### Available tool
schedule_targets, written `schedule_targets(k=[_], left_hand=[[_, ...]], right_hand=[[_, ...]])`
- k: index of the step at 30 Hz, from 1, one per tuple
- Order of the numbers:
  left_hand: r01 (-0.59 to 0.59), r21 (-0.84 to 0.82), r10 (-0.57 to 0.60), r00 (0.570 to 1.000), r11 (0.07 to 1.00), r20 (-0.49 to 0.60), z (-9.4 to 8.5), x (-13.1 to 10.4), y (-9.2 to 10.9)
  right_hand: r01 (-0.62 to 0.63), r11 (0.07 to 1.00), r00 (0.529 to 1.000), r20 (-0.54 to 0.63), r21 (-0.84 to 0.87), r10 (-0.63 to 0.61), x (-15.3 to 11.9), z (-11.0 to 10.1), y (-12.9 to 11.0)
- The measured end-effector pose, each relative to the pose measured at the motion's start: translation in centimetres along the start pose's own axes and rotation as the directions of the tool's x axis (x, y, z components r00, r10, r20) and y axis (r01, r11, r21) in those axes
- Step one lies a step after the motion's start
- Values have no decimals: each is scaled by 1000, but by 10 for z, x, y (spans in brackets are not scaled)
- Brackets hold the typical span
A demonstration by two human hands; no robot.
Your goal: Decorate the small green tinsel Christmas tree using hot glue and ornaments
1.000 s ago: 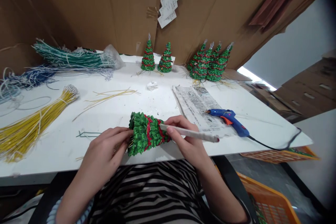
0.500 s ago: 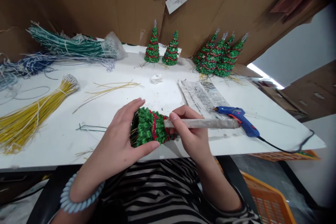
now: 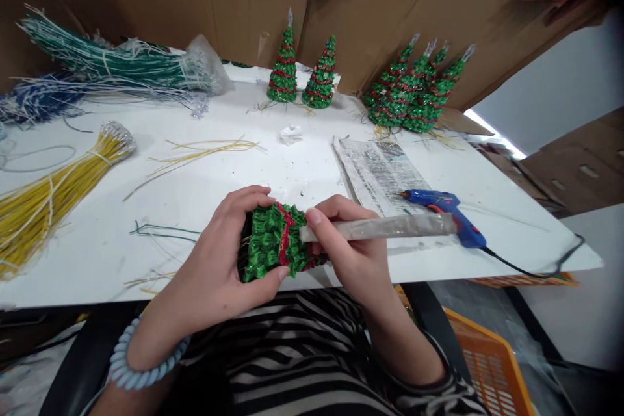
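A small green Christmas tree ornament (image 3: 267, 240) with red garland lies on its side above the table's front edge, its open base facing left. My left hand (image 3: 229, 247) wraps round the base end, with the thumb along the near side. Wires show inside the base. In my right hand (image 3: 353, 244) is a pale grey, tape-wrapped stick (image 3: 390, 227), gripped between thumb and fingers like a pen. Its left end touches or sits close against the tree's garland. The stick's tip and the tree's narrow end are partly hidden by my right fingers.
A blue glue gun (image 3: 446, 205) lies right, partly on folded newspaper (image 3: 375, 172), its cord trailing right. Several finished trees (image 3: 319, 78) stand at the back. Yellow wire bundle (image 3: 63, 188) and green wire bundle (image 3: 112, 58) lie left. An orange basket (image 3: 507, 351) sits below right.
The view has shifted slightly. The tree has turned a little in my left hand, and the stick has moved slightly, its left end still by the garland.
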State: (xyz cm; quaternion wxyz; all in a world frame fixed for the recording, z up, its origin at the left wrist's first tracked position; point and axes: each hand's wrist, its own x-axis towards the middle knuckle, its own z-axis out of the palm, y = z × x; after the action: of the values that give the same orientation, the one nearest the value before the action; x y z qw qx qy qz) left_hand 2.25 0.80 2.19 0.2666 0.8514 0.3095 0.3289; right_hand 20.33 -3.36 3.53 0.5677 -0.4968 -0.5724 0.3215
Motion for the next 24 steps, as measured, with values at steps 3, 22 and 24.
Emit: schedule_targets(k=[3,22,24], left_hand=[[-2,9,2,1000,1000,3,-1,-1,-1],[-27,116,14,994,993,104,-4,3,3],[-30,134,15,994,990,112,-5,3,4]], right_hand=[[15,1000,1000,8,-10,-14,0,1,-2],[11,1000,1000,-24,25,-10,-1,11,-3],[6,1000,999,-37,9,-6,-1,12,-4]])
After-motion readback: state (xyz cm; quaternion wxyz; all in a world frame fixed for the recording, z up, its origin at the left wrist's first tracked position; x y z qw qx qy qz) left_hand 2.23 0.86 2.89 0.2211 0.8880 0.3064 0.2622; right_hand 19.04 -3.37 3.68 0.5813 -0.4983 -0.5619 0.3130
